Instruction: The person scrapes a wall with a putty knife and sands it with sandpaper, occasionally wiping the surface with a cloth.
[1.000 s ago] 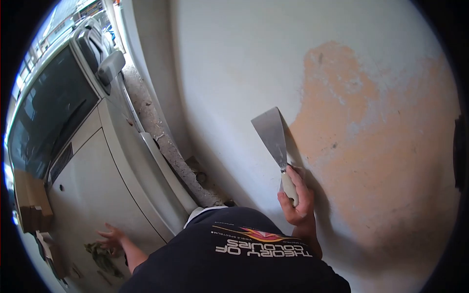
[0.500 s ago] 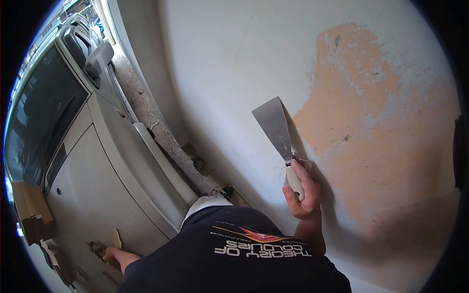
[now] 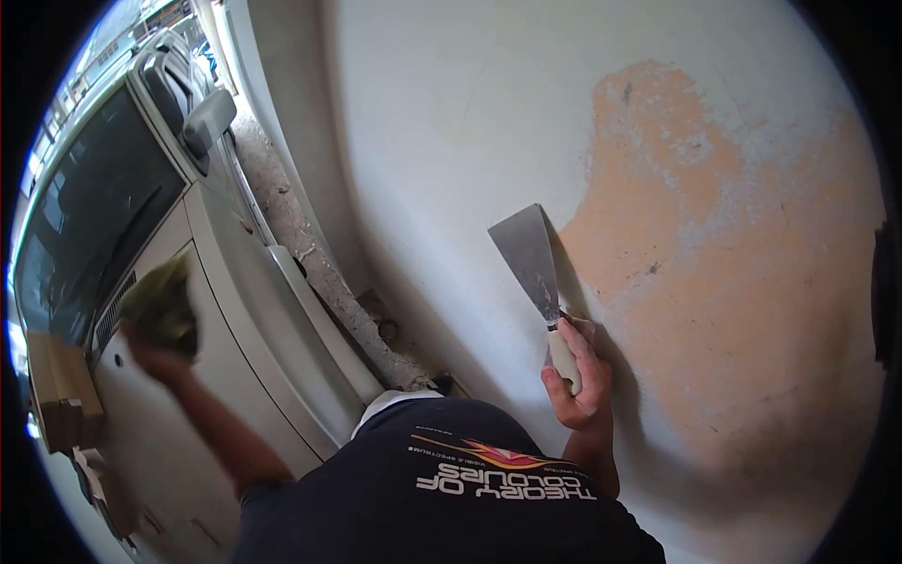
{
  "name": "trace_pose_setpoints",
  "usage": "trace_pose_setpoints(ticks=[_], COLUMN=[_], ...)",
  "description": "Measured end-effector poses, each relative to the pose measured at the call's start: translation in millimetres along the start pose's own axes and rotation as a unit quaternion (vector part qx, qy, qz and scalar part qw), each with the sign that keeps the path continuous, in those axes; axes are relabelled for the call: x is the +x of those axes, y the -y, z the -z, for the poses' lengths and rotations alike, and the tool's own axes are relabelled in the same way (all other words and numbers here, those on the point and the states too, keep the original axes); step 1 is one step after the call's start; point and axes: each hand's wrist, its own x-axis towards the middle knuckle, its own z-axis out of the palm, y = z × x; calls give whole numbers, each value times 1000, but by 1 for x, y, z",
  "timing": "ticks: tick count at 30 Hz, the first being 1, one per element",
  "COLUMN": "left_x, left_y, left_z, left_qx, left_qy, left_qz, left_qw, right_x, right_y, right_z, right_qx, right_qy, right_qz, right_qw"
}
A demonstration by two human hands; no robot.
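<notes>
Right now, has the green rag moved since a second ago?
Yes. The green rag, in the left hand, has gone up the picture, much nearer the parked car's windshield.

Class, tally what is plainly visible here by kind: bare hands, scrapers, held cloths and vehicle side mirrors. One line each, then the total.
Hands: 2, the left hand and the right hand
Scraper: 1
Green cloth, blurred: 1
Side mirror: 1
Total: 5

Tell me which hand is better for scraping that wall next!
Probably the right hand: it holds the scraper by the orange patch; the left hand holds a green cloth over the car.
</notes>
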Motion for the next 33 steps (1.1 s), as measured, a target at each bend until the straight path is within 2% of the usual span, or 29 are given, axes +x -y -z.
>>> trace_pose_setpoints(ticks=[1, 2, 3, 4, 5, 6, 8, 10, 11, 12, 14, 16, 18, 20, 22, 25, 27, 28, 30, 32, 33], left_x=[-21, -39, -63, -88, -102, -119, -150, -175, -185, -189, -210, -233, -227, -205, -173, -177, -204, -215, -212, -194, -186], left_y=[15, 21, -5, -64, -95, -120, -153, -191, -207, -208, -212, -201, -195, -209, -232, -232, -201, -182, -161, -159, -169], left_z=[-50, -101, -161, -223, -266, -306, -377, -439, -459, -471, -452, -426, -431, -458, -482, -481, -450, -436, -431, -440, -451], left_qx=[-113, -130, -99, -127, -140, -209, -238, -101, -92, -110, -90, -107, -96, -74, -21, -53, -28, -53, -63, -4, 15], left_qy=[81, 111, 222, 285, 338, 378, 412, 347, 288, 254, 286, 363, 364, 260, 210, 221, 299, 336, 339, 306, 288], left_qz=[29, 92, 67, 71, 66, 50, -19, -233, -277, -329, -387, -423, -440, -432, -383, -358, -396, -386, -387, -382, -348], left_qw=[990, 981, 968, 947, 928, 901, 880, 903, 912, 903, 872, 823, 815, 860, 899, 906, 867, 857, 855, 872, 892], right_x=[-3, -4, -3, -4, -6, -7, -8, -11, -13, -13, -14, -10, -13, -11, -8, -5, -6, -7, -9, -11, -17], right_y=[2, 4, 5, 7, 9, 10, 14, 13, 12, 14, 21, 21, 23, 24, 27, 31, 31, 30, 35, 39, 38], right_z=[1, 3, 3, 2, 2, 2, 1, 0, -1, -2, -2, -2, -3, 0, 3, 1, 2, 1, 1, 2, 5], right_qx=[-2, -9, -18, -23, -23, -24, -21, -31, -46, -49, -15, -35, -26, -31, -31, 0, -9, -16, -10, 8, 9], right_qy=[-9, -5, -1, -10, -8, -5, -11, -12, -9, -10, 9, 1, 4, 18, 41, 38, 25, 8, 5, 2, 7], right_qz=[-3, -12, -21, -23, -41, -58, -86, -101, -108, -112, -198, -181, -190, -193, -196, -260, -223, -191, -195, -229, -231], right_qw=[1000, 1000, 1000, 999, 999, 998, 996, 994, 993, 992, 980, 983, 981, 980, 979, 965, 974, 981, 981, 973, 973])
